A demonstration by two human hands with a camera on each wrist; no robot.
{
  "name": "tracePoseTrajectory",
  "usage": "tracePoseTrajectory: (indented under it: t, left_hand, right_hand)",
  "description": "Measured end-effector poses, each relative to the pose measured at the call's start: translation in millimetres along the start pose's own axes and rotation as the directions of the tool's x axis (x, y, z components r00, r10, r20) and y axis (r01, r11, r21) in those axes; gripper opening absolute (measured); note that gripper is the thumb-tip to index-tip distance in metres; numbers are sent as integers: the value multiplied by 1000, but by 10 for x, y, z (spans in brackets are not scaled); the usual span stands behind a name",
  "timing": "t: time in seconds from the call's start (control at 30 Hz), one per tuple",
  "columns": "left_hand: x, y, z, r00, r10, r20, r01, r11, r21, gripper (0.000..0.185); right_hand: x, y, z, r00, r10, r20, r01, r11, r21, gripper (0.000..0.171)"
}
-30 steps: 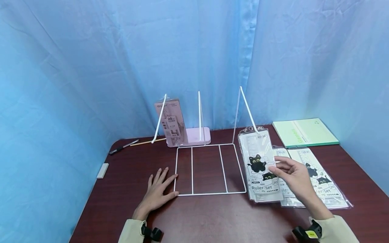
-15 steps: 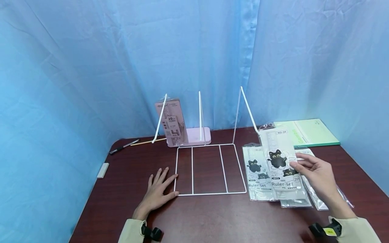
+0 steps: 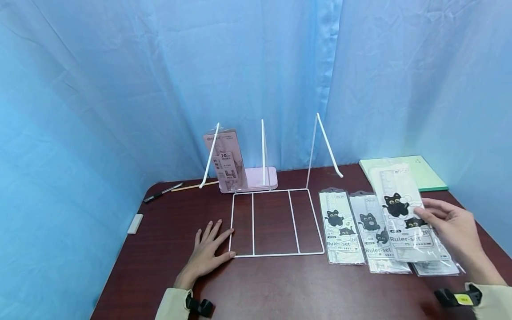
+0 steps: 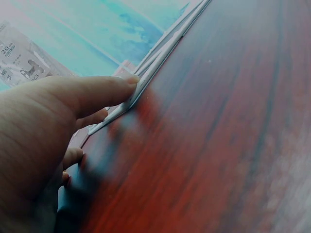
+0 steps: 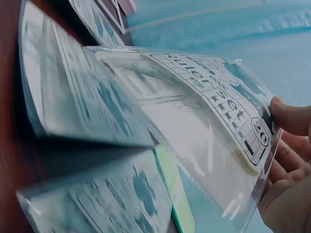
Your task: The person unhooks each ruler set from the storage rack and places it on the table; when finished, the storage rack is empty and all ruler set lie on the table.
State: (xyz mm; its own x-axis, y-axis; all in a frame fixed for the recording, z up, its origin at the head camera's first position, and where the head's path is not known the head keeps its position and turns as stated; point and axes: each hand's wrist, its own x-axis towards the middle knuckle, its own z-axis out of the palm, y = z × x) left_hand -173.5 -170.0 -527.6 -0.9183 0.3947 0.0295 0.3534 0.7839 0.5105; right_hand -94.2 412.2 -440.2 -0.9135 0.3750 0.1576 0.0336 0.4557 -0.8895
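1. Ruler-set packet (image 3: 400,229) is pinched at its edge in my right hand (image 3: 456,227), above the table's (image 3: 288,289) right side; gentle pressure should keep it flat.
2. My left hand (image 3: 205,258) lies with fingers spread, touching the wire rack (image 3: 276,255).
3. Underneath, another packet (image 3: 437,269) is mostly hidden; beyond, the green notebook (image 3: 430,175) is partly covered.

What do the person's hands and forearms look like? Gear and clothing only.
Left hand and right hand: no gloves. Pale cream sleeves. A black strapped-on module on each wrist, left module and right module; the right has a yellow label, text unreadable.
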Motion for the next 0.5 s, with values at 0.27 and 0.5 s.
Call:
tracePoseTrajectory:
  t: [0.27,0.5]
  left_hand:
    - [4,0,-6,1000,8,-18,-8,1000,11,69]
    - [12,5,-8,1000,-4,1,4,1000,9,68]
  right_hand:
    - [162,150,-256,998,54,25,-55,997,45,29]
    - [323,390,-468,994,97,40,-97,995,-1,29]
